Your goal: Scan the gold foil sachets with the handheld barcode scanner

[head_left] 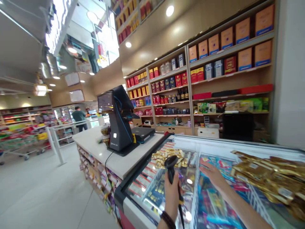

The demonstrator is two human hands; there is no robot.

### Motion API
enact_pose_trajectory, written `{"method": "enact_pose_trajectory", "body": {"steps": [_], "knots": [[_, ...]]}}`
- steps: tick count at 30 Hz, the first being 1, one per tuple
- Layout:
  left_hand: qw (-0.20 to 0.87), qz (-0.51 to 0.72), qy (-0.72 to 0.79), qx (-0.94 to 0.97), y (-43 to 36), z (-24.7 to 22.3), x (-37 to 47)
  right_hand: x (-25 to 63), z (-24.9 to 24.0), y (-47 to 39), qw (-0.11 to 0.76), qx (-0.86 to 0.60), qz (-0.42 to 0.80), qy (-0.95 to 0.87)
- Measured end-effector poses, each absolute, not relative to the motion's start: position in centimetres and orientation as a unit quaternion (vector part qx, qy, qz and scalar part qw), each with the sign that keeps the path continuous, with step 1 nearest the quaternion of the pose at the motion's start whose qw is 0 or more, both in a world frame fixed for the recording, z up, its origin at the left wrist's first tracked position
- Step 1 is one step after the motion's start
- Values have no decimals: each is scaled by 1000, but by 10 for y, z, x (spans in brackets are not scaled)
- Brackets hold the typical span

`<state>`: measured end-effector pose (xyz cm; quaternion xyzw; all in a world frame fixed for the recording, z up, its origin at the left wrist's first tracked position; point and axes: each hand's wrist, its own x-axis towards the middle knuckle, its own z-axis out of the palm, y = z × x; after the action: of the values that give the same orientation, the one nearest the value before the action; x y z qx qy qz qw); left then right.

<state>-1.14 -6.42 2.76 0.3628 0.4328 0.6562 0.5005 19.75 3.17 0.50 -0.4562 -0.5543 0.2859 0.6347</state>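
My left hand point(172, 192) is wrapped around the handle of a black barcode scanner point(171, 162), its head pointing up and its cable hanging below. A dark beaded bracelet point(167, 219) circles that wrist. Over the glass top of a chest freezer point(135, 206), my right hand point(211, 171) is stretched out with nothing in it. Just beyond the scanner lies a small heap of gold foil packets point(158, 156) on the glass. To the right of my right arm is a larger pile of gold packets point(274, 175).
Colourful packs point(215, 203) sit in wire baskets under the glass. Left of the freezer stands a white counter point(91, 137) with a black checkout terminal point(120, 124) and a flat black device point(143, 134). Shelves of boxes point(170, 82) line the back wall. A person point(79, 117) stands far left near railings point(56, 143).
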Motion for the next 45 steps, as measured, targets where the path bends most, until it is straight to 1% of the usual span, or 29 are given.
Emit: {"method": "enact_pose_trajectory", "body": {"steps": [3, 6, 11, 14, 18, 20, 24, 28, 33, 37, 40, 45], "knots": [[509, 646, 417, 388, -67, 35, 2, 261, -4, -1, 621, -523, 219, -542], [530, 624, 389, 422, -70, 47, 24, 331, -1, -43, 601, -587, 128, -527], [562, 587, 343, 472, -70, 62, 73, 416, 14, -107, 533, -674, -24, -512], [573, 564, 319, 503, -71, 63, 105, 432, 14, -127, 488, -702, -80, -513], [593, 529, 305, 524, -80, 58, 138, 427, 9, -133, 372, -752, -154, -522], [608, 513, 299, 527, -84, 53, 149, 420, 9, -133, 336, -765, -175, -521], [622, 498, 292, 529, -89, 46, 158, 394, 12, -131, 333, -749, -170, -546], [623, 494, 296, 530, -91, 44, 153, 367, 15, -121, 335, -709, -131, -606], [622, 486, 305, 533, -94, 42, 143, 371, 13, -111, 346, -745, -122, -557], [619, 488, 314, 529, -92, 41, 141, 365, 9, -109, 308, -778, -109, -536], [613, 486, 319, 535, -92, 41, 141, 350, 9, -108, 288, -774, -89, -557], [610, 492, 318, 534, -93, 42, 140, 334, 4, -100, 356, -722, 6, -593]]}}
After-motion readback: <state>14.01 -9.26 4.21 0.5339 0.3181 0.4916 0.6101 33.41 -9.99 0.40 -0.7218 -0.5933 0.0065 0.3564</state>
